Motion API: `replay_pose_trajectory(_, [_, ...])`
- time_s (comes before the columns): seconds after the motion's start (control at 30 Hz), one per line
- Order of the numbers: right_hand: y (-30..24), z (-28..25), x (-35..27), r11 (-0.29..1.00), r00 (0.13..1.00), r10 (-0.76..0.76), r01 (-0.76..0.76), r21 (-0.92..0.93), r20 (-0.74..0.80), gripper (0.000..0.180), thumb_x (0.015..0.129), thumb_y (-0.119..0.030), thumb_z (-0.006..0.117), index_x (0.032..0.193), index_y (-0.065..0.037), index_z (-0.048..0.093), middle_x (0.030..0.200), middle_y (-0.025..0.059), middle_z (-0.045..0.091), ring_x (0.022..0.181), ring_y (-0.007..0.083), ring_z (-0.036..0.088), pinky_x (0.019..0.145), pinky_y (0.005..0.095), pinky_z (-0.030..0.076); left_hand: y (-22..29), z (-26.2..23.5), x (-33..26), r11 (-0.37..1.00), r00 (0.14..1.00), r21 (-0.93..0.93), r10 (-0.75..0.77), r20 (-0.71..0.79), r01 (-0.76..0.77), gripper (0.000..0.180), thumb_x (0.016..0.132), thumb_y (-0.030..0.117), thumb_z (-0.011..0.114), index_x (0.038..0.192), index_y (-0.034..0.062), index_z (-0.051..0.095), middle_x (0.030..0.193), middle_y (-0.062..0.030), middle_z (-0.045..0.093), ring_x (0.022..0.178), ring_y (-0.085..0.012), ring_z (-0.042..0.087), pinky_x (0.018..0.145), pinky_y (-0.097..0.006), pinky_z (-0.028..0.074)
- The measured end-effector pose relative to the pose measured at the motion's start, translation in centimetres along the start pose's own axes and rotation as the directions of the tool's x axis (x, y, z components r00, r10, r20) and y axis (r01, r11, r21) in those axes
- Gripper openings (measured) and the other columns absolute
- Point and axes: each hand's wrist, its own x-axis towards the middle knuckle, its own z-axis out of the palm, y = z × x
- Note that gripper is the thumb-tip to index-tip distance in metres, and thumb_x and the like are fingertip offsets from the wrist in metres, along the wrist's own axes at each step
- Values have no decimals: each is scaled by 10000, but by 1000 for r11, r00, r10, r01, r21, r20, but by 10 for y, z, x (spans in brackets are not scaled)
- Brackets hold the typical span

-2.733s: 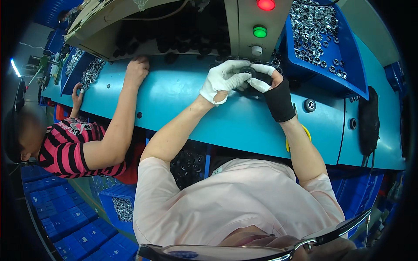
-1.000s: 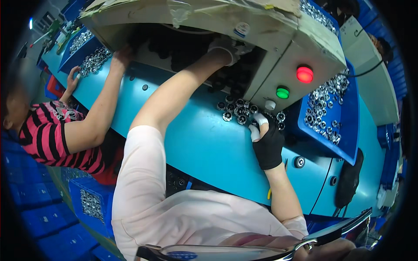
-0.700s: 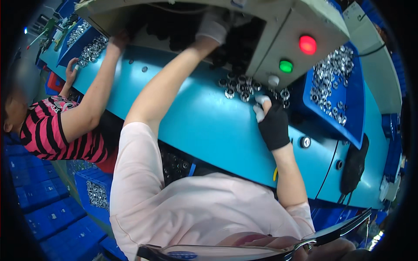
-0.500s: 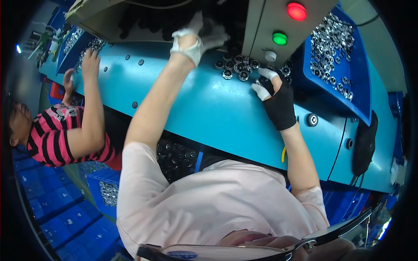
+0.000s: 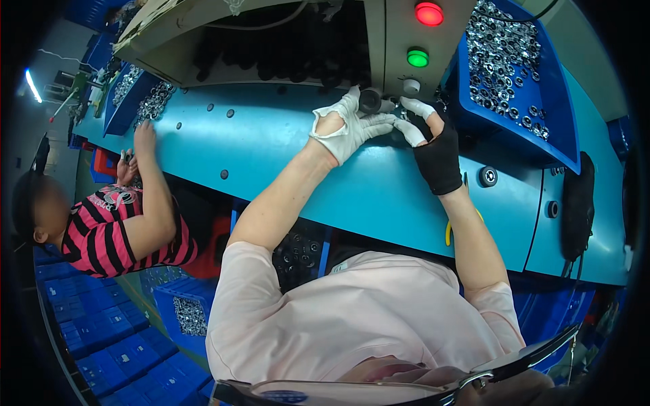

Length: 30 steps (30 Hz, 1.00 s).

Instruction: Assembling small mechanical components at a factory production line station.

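Ring: a dark ring [image 5: 370, 100] on the teal bench [image 5: 271, 145], just below the grey panel [image 5: 399, 27].
Left hand [image 5: 349, 125]: white glove, fingertips pinching the ring.
Right hand [image 5: 433, 145]: black glove, fingers half curled beside the ring; holding anything, cannot tell.
Bin [image 5: 565, 145]: blue, full of rings, right.

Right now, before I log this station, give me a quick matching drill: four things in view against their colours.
Things:
1. left hand glove
2. right hand glove
3. upper round lamp
4. parts bin at right

Colours:
a. blue
b. white
c. red
d. black with white fingertips

Pairs: 1-b, 2-d, 3-c, 4-a
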Motion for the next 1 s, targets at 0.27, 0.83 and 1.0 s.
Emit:
replay_pose_trajectory(0.27, [1, 1, 3, 996, 999, -18, 15, -84, -30, 305, 786, -61, 681, 1082, -10, 628, 972, 180, 661, 871, 302, 663, 758, 326, 514, -6, 15, -3, 964, 999, 265, 26, -29, -17, 460, 989, 376, 431, 1230, -9, 498, 1132, -169, 560, 1007, -305, 597, 870, -431, 537])
replay_pose_trajectory(0.83, [8, 2, 4, 999, 1000, 14, -14, -51, -2, 290, 771, -43, 682, 1053, 0, 625, 971, 178, 656, 860, 306, 657, 752, 334, 514, -8, 13, 1, 925, 999, 379, -22, -29, 32, 485, 980, 428, 430, 1218, 17, 524, 1110, -127, 578, 980, -249, 601, 798, -406, 559])
replay_pose_trajectory(1.0, [6, 0, 5, 998, 1000, 12, -13, -66, -14, 295, 768, -42, 684, 1054, -2, 626, 966, 178, 659, 860, 303, 658, 751, 332, 513, -8, 16, -2, 897, 1000, 443, 4, 8, -7, 457, 962, 383, 496, 1213, 2, 528, 1077, -124, 595, 938, -242, 612, 784, -384, 557])
